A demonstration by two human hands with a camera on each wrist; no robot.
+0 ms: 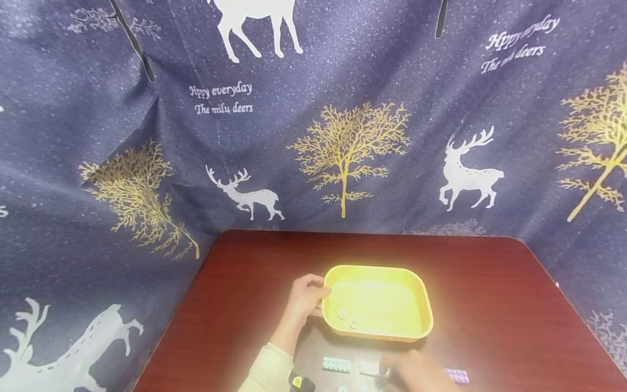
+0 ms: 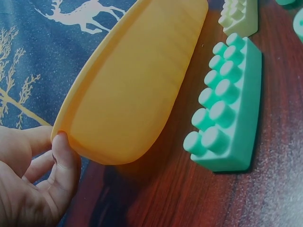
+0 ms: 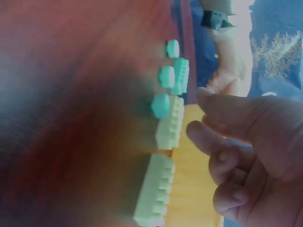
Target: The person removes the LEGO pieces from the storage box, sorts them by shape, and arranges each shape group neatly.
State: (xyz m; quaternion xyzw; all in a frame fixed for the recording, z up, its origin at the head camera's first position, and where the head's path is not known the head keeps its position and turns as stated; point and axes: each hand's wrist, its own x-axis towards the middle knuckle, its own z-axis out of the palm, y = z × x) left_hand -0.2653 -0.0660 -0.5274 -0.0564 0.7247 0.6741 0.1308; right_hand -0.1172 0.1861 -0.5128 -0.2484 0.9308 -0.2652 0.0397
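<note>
My left hand (image 1: 305, 298) grips the left end of a yellow plastic bin (image 1: 426, 321), thumb over its rim in the left wrist view. Two small round pieces (image 1: 341, 314) lie inside the bin. On the near side of it lie a green building brick (image 2: 227, 104) and a pale yellow brick (image 3: 171, 124). My right hand (image 1: 416, 370), blurred in the head view, hovers by the pale brick. In the right wrist view its fingers (image 3: 227, 161) are loosely bent, with a gap to the thumb and nothing seen between.
A purple brick (image 1: 458, 375) lies to the right of my right hand. Several small round green pieces (image 3: 160, 106) stand in a row beside the bricks. The dark red table (image 1: 490, 294) ends at a hanging cloth (image 1: 372, 71) printed with deer and trees.
</note>
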